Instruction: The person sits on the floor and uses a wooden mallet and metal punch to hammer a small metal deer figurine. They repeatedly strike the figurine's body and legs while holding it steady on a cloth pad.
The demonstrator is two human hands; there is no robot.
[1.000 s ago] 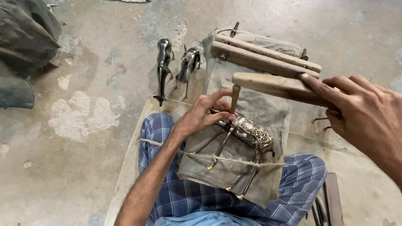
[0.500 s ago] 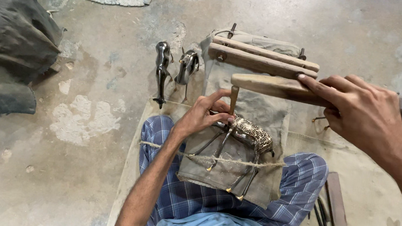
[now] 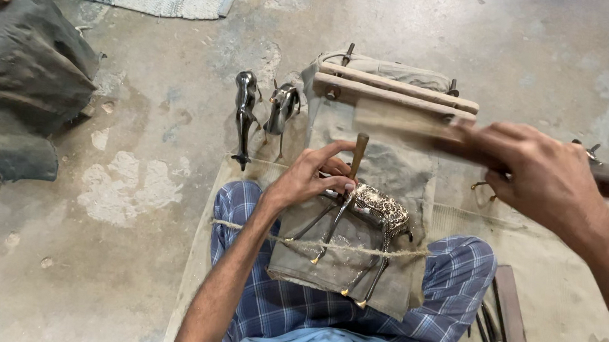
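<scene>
Bare concrete floor [image 3: 158, 269] surrounds the lap, where an ornate metal animal figure [image 3: 380, 205] is lashed over grey cloth [image 3: 402, 174], partly patterned by judgement, while a chisel [image 3: 357, 154] is pinched by the left hand [image 3: 311, 175] and a wooden mallet [image 3: 400, 121] is gripped, blurred, in the right hand [image 3: 545, 177].
</scene>
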